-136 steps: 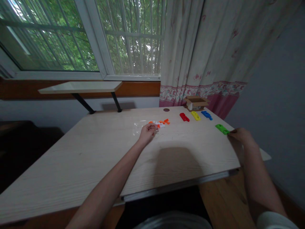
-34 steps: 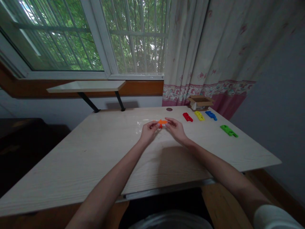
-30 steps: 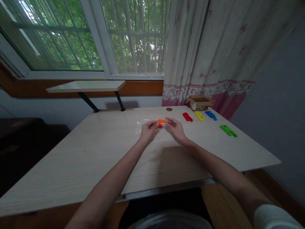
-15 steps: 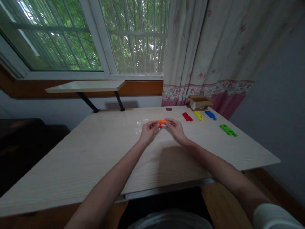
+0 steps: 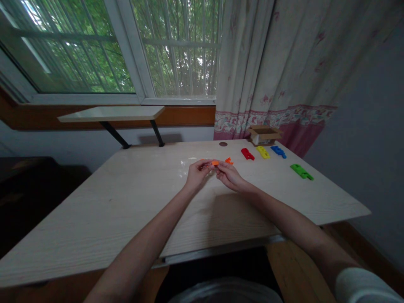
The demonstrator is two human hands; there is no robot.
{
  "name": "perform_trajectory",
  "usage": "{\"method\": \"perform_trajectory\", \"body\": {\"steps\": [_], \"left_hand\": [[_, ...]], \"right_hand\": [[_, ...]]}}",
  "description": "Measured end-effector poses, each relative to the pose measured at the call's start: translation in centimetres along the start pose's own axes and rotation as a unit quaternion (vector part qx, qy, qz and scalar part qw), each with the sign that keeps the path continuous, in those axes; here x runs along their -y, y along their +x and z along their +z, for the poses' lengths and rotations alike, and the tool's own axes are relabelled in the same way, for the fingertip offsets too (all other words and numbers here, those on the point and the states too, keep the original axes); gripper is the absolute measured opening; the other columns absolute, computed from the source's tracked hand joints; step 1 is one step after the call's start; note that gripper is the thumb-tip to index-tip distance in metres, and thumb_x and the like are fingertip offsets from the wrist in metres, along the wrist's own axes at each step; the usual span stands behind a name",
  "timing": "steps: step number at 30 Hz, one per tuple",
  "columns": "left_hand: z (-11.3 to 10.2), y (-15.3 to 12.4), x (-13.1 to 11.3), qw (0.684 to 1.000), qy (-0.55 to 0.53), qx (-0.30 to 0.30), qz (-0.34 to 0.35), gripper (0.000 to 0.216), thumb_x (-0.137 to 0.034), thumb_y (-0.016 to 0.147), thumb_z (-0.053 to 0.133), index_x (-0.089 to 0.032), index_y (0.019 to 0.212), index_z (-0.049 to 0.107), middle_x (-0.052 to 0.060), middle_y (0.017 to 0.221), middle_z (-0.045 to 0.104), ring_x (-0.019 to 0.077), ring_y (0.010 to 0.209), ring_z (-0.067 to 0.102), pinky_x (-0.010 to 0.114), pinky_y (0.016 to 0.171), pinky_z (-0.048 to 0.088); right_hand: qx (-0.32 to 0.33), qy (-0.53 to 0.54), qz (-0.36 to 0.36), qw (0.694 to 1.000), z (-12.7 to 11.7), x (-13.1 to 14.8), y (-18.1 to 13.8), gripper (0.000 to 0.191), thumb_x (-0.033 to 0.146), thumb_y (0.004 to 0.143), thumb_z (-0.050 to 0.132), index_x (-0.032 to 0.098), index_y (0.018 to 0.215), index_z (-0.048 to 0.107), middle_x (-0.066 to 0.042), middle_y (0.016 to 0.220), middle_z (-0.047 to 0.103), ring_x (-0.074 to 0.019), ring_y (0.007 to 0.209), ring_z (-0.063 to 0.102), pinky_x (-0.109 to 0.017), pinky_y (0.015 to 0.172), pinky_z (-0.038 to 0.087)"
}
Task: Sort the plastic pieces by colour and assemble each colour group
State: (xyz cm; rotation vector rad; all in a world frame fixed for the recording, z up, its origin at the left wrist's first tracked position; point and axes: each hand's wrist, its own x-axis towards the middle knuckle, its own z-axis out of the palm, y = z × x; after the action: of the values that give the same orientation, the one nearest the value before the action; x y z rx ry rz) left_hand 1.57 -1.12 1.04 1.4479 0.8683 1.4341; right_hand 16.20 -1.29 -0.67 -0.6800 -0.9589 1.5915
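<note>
Over the table [image 5: 132, 202], my left hand [image 5: 197, 173] pinches a small orange plastic piece [image 5: 215, 163] between thumb and fingers. My right hand [image 5: 229, 174] meets it from the right, fingertips closed on the same piece. Fingers cover much of its shape. A second orange bit [image 5: 229, 160] with a notched outline shows just beyond my right fingers; whether it lies on the table or is joined to the held piece I cannot tell.
Notched plastic pieces lie at the right: red [image 5: 248, 154], yellow [image 5: 263, 152], blue [image 5: 278, 152] and green [image 5: 302, 171]. An open cardboard box [image 5: 265, 135] stands behind them by the curtain [image 5: 246, 84]. A raised shelf [image 5: 116, 112] is at the back left.
My right hand has moved in toward my left and turned, its fingertips now closer together on the orange piece. The notched orange bit now shows beyond my right fingers.
</note>
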Motion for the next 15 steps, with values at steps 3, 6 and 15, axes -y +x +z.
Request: {"method": "perform_trajectory", "body": {"steps": [3, 6, 15], "left_hand": [[0.14, -0.1, -0.25, 1.0, -0.011, -0.004, -0.004, 0.03, -0.032, 0.058, 0.076, -0.015, 0.082, 0.073, 0.008, 0.081, 0.071, 0.0158, 0.072, 0.061, 0.029, 0.071, 0.048], [0.22, -0.17, -0.49, 1.0, -0.022, -0.013, -0.005, 0.029, -0.032, 0.057, 0.076, -0.015, 0.08, 0.073, 0.007, 0.08, 0.071, 0.0157, 0.071, 0.061, 0.029, 0.07, 0.048], [0.15, -0.08, -0.25, 1.0, -0.024, -0.007, -0.005, 0.032, -0.034, 0.057, 0.077, -0.015, 0.082, 0.073, 0.008, 0.08, 0.071, 0.0158, 0.07, 0.062, 0.029, 0.07, 0.049]], "right_hand": [[0.008, 0.037, 0.022, 0.999, 0.11, 0.03, -0.15, 0.023, 0.024, 0.063, 0.075, 0.02, 0.085, 0.067, 0.003, 0.069, 0.062, -0.0061, 0.057, 0.048, -0.019, 0.052, 0.037], [0.008, 0.047, 0.03, 0.998, 0.1, 0.08, -0.22, 0.022, 0.023, 0.064, 0.075, 0.02, 0.084, 0.067, 0.003, 0.07, 0.061, -0.0062, 0.057, 0.048, -0.019, 0.052, 0.037], [0.005, 0.023, 0.014, 1.0, 0.0, 0.04, 0.0, 0.027, 0.026, 0.061, 0.077, 0.021, 0.086, 0.067, 0.002, 0.071, 0.062, -0.0061, 0.055, 0.045, -0.02, 0.051, 0.035]]}}
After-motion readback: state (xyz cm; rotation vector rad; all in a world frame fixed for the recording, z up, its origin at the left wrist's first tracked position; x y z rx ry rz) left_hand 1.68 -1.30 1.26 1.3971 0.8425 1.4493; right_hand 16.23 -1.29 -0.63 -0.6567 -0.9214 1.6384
